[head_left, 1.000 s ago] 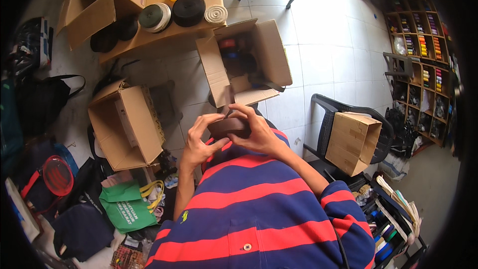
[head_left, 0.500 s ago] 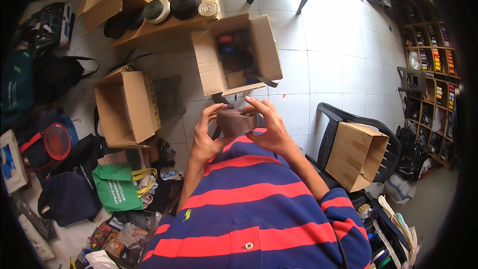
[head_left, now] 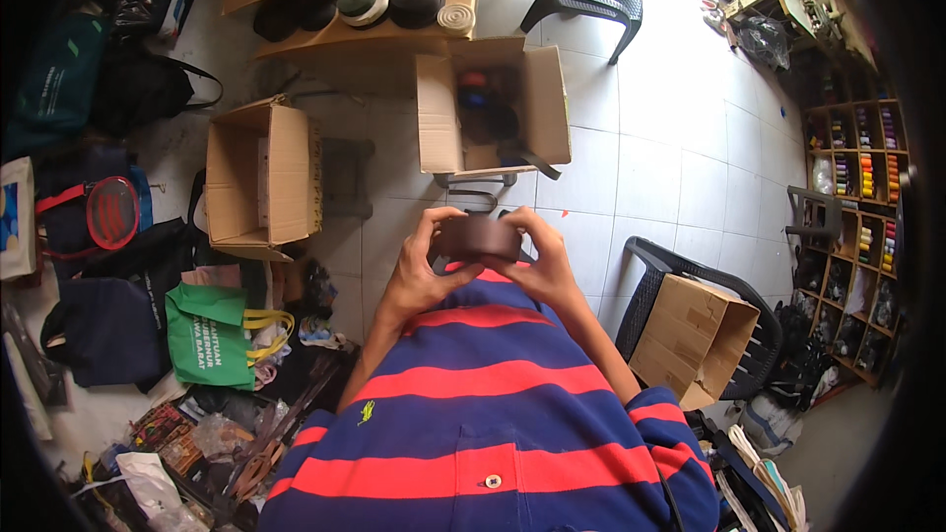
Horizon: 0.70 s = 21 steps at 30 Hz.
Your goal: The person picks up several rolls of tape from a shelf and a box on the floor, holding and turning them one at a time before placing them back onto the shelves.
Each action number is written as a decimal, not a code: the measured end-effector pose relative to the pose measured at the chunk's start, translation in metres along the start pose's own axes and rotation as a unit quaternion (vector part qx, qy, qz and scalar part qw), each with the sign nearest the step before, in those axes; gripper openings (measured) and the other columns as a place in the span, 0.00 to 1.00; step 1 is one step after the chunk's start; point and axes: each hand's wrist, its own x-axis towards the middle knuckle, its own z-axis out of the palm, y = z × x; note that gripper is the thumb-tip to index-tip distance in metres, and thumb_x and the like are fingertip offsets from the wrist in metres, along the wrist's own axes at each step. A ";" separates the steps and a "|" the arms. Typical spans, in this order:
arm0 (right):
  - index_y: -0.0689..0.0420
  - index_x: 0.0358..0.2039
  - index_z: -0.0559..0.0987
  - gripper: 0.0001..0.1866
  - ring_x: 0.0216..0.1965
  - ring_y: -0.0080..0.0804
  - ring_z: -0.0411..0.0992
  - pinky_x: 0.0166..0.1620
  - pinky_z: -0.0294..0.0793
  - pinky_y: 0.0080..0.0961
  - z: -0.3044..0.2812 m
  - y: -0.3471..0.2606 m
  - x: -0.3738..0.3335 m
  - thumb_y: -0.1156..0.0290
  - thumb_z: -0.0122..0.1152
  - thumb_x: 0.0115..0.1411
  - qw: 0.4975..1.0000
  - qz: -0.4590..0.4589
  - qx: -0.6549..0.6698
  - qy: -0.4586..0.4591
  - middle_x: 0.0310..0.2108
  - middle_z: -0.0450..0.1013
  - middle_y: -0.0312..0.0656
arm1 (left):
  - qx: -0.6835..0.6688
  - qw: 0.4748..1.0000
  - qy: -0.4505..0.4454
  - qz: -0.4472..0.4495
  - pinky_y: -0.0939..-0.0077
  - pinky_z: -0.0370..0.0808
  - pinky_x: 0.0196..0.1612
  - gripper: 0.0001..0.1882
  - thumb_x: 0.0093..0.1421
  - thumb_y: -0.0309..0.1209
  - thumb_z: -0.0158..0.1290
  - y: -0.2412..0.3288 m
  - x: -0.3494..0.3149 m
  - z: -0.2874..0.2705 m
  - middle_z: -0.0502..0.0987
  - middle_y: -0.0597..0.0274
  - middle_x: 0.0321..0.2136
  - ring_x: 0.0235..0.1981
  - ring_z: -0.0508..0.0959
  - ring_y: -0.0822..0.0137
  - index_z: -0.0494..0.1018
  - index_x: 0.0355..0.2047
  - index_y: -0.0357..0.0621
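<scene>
A roll of dark brown webbing strap point(head_left: 479, 239) is held between my two hands, close to my chest. My left hand point(head_left: 427, 266) grips its left side, thumb below and fingers over the top. On the other side my right hand point(head_left: 537, 258) has its fingers and thumb closed round the edge. A loose dark strap end point(head_left: 479, 199) curls out beyond the roll, toward an open cardboard box point(head_left: 439, 118). Inside that box lie dark rolls and a few red and blue items, hard to make out in the shadow.
At the far left, a table point(head_left: 463, 44) carries rolls of black, yellow and white strap. Another open carton point(head_left: 241, 187) stands left. A carton point(head_left: 680, 335) rests on a black chair point(head_left: 764, 335) at right. Thread shelves point(head_left: 852, 187) line the right wall; bags, including a green one point(head_left: 209, 335), crowd the left.
My hands have turned the roll so its flat outer band faces me, and my fingers have closed more around it. The surroundings have shifted in view as my head moved.
</scene>
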 end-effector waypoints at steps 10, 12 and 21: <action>0.60 0.48 0.69 0.29 0.44 0.32 0.72 0.46 0.73 0.30 0.072 -0.035 -0.015 0.78 0.72 0.44 0.985 0.076 0.135 0.081 0.40 0.73 0.43 | -0.279 0.960 -0.007 0.015 0.71 0.71 0.51 0.30 0.54 0.17 0.56 -0.014 -0.045 -0.052 0.67 0.55 0.47 0.50 0.70 0.66 0.56 0.55 0.38; 0.64 0.48 0.68 0.28 0.46 0.29 0.72 0.48 0.71 0.26 0.084 -0.034 -0.016 0.81 0.70 0.46 0.981 0.084 0.166 0.056 0.41 0.73 0.43 | -0.169 0.984 -0.028 0.051 0.69 0.71 0.51 0.32 0.53 0.20 0.59 -0.023 -0.044 -0.076 0.66 0.54 0.48 0.51 0.70 0.66 0.56 0.55 0.39; 0.61 0.44 0.72 0.27 0.42 0.29 0.69 0.43 0.70 0.24 0.130 -0.074 0.024 0.80 0.70 0.41 0.989 -0.091 0.083 0.077 0.38 0.69 0.40 | 0.094 0.981 -0.058 0.160 0.69 0.74 0.47 0.30 0.47 0.22 0.65 0.026 -0.038 -0.133 0.76 0.55 0.40 0.43 0.77 0.66 0.64 0.50 0.42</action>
